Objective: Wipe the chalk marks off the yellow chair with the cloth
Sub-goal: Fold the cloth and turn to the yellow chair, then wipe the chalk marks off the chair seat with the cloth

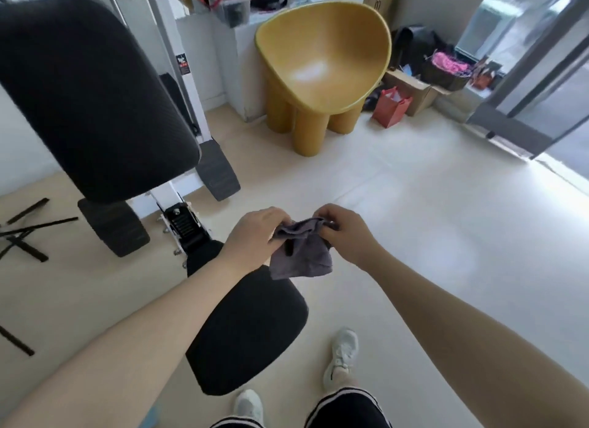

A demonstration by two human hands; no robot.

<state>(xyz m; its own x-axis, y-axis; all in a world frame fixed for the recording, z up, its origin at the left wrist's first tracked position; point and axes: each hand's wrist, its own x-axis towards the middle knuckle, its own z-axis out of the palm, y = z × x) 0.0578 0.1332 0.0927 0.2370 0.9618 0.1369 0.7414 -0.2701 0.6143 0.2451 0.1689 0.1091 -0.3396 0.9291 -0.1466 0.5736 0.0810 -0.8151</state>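
At centre frame, above the pale floor point(414, 236): both hands raised in front of the body, holding a small grey-purple fabric cloth point(301, 252) between them. Left hand point(255, 236) pinching the cloth's upper left edge, fingers curled around a bunched fold. Right hand point(342, 228) pinching the upper right edge, fingertips closed on the fabric. Rest of the cloth hangs loose below the hands, crumpled.

Yellow moulded plastic chair with a rounded bowl seat and thick cylindrical legs point(325, 61) stands well apart from the hands, at the far side of the room against a white wall. Seat faces the camera; a bright glare sits on its base. Chalk marks not discernible at this range.

Left of the hands: black padded exercise bench with white metal frame point(95, 102), its lower pad under the left forearm. Red paper bag point(390, 107) and open cardboard box point(414, 91) just right of the chair. White trainers point(341, 357) visible at the bottom.
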